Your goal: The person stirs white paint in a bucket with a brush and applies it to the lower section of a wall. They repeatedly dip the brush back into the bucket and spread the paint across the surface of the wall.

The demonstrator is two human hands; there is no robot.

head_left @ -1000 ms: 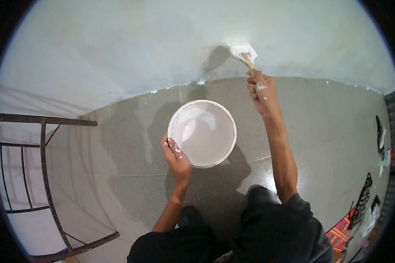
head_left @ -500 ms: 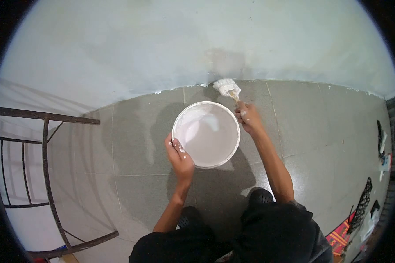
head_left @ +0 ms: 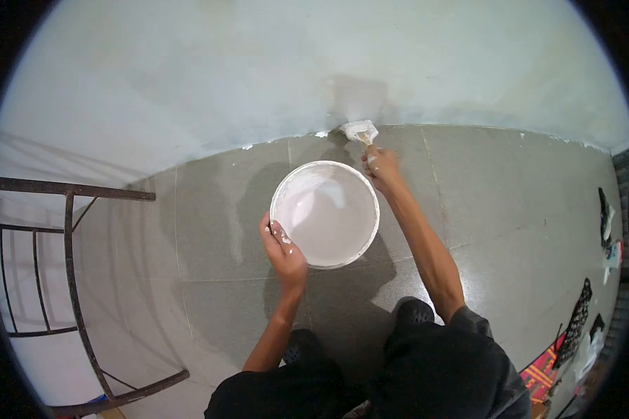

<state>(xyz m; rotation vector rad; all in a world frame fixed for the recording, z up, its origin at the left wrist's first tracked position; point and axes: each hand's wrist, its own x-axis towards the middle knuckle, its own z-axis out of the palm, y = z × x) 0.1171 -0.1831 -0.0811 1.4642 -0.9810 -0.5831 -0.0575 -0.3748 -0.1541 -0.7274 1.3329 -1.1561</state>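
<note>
A round white bucket (head_left: 325,214) of pale paint is in the middle of the view. My left hand (head_left: 284,253), spotted with white, grips its left rim, thumb on the outside. My right hand (head_left: 382,170) is closed round the handle of a paint-coated brush (head_left: 360,130). The brush head is at the foot of the pale wall (head_left: 258,70), along the line where wall and floor meet. Whether its bristles touch the wall or the floor is hard to tell.
Dark metal frame (head_left: 75,279) stands at the left. Grey tiled floor (head_left: 503,195) has white spots along the wall. My shoes (head_left: 415,311) are below the bucket. A red patterned cloth (head_left: 540,369) and a black-and-white item (head_left: 574,323) lie at lower right.
My right hand has brought the brush down and left from the wall surface to its base, then slightly up and left. My left hand still holds the bucket.
</note>
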